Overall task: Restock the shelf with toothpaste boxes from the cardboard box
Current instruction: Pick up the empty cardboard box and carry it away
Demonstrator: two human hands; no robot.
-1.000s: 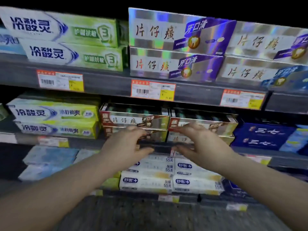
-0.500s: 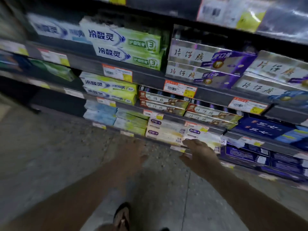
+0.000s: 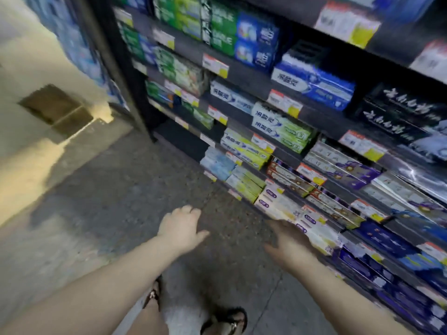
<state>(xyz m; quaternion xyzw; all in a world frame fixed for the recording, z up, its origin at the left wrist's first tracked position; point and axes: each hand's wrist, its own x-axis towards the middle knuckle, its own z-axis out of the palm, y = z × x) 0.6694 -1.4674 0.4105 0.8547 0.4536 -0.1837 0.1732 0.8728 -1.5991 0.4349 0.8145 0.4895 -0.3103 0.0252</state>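
A dark shelf unit (image 3: 244, 76) runs along the right, filled with rows of toothpaste boxes: green and white ones (image 3: 283, 128), red and gold ones (image 3: 290, 177), white ones (image 3: 280, 204) on a low shelf. My left hand (image 3: 180, 228) hangs over the floor with loose fingers and holds nothing. My right hand (image 3: 287, 243) is spread, empty, just in front of the low white boxes. An open cardboard box (image 3: 58, 112) lies on the floor at the far left. The view is blurred.
Grey speckled floor (image 3: 125, 194) stretches between me and the cardboard box. My feet in sandals (image 3: 227, 320) are at the bottom. Price tags (image 3: 215, 65) line the shelf edges. A bright patch of pale floor lies at the left.
Both hands have come off the red and gold boxes and dropped low, empty. The view has swung left and down, bringing the floor, my feet and the cardboard box into sight.
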